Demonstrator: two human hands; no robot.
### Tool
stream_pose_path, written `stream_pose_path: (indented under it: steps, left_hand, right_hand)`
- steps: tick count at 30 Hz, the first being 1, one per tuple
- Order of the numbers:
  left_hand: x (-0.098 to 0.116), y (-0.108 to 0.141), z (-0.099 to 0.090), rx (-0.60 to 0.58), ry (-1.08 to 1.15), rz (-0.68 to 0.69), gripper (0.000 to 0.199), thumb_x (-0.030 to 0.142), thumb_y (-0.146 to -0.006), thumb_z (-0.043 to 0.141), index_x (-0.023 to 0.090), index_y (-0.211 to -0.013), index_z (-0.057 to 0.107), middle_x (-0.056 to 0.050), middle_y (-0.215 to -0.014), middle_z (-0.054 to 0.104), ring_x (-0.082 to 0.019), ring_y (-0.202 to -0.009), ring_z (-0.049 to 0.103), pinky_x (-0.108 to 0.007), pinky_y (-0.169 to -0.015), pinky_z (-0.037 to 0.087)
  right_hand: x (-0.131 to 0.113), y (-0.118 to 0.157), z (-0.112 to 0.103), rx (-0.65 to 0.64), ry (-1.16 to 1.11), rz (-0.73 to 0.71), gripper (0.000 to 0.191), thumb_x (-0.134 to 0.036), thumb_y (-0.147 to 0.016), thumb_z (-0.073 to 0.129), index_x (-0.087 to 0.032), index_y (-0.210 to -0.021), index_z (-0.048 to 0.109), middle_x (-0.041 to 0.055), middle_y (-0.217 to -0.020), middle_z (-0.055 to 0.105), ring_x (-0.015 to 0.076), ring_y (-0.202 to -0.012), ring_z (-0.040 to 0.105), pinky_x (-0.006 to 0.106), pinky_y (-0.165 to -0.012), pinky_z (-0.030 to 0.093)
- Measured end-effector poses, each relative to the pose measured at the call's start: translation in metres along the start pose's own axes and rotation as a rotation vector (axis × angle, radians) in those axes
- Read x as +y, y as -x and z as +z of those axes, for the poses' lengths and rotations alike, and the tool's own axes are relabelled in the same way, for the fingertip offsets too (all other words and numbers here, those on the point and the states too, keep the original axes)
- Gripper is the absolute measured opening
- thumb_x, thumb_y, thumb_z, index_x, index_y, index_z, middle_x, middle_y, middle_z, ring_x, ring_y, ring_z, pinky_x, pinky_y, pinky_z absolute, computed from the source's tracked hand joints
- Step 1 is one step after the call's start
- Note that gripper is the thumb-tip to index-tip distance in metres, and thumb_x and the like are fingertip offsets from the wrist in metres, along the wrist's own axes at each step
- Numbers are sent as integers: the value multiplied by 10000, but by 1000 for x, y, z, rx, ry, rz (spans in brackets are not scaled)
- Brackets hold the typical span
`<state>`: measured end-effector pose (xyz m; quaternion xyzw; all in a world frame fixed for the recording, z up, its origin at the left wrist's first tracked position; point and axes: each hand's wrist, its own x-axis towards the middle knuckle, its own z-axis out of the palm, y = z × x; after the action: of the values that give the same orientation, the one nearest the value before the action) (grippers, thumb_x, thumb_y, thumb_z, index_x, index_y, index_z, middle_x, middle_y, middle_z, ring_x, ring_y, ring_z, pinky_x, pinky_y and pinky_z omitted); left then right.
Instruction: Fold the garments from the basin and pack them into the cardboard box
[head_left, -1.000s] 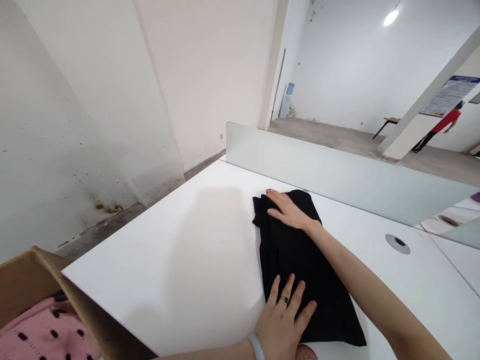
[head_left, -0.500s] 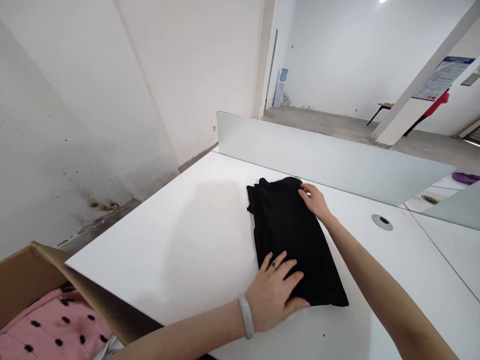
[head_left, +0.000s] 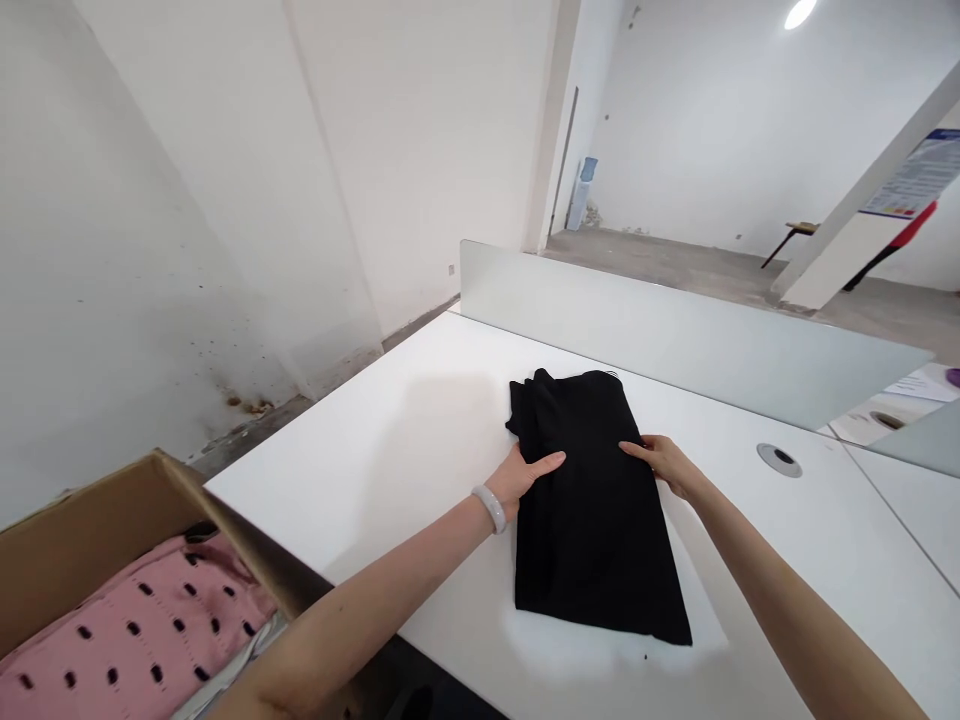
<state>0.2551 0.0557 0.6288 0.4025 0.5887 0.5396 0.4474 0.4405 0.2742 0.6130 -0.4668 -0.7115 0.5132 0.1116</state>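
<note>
A folded black garment [head_left: 592, 530] lies on the white table [head_left: 435, 470]; its exact kind does not show. At its left edge is my left hand [head_left: 523, 474], thumb on top and fingers tucked underneath, out of sight. Opposite, my right hand [head_left: 661, 462] grips the right edge the same way, thumb above and fingers below. Around my left wrist sits a pale bangle [head_left: 491, 508]. Some gathered folds of the cloth stick out at the far left corner.
At lower left stands a cardboard box [head_left: 82, 520] holding a pink cloth with black marks [head_left: 142, 630]. A low partition [head_left: 675, 325] runs along the table's far edge. A cable grommet [head_left: 779, 460] is set in the tabletop at right. A person in red [head_left: 911, 228] is partly visible behind a pillar.
My left hand has gone from lying flat on the near part of the garment to gripping its left edge. My right hand has moved nearer along the right edge.
</note>
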Motion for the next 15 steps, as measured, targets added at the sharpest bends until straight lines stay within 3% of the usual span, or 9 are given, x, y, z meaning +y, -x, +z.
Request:
stream_pose_path:
  steps: [3, 9, 15]
  left_hand:
    - [2, 8, 5, -66, 288, -117, 857, 487, -726, 752, 224, -1435, 349, -139, -1385, 494, -295, -1234, 513, -454, -1027, 463]
    - [-2, 25, 21, -21, 415, -144, 1088, 360, -645, 840, 278, -1499, 170, -134, -1463, 390, -313, -1306, 420, -502, -1076, 385]
    - [-16, 41, 35, 42, 527, -177, 1019, 219, -700, 762, 286, -1498, 133, -129, -1432, 426, -303, -1276, 454, -494, -1048, 407]
  right_hand:
    - [4, 14, -1, -32, -119, 63, 426, -523, -678, 738, -132, -788, 611, 53, -762, 627, 132, -696, 580, 217, -551, 464]
    - [2, 36, 3, -65, -403, 164, 361, -388, -699, 756, -125, -920, 645, 106, -878, 694, 188, -764, 650, 255, -635, 541]
    - [4, 61, 17, -54, -628, 323, 242, -335, -746, 694, -138, -880, 657, 86, -791, 707, 187, -678, 663, 267, -589, 556]
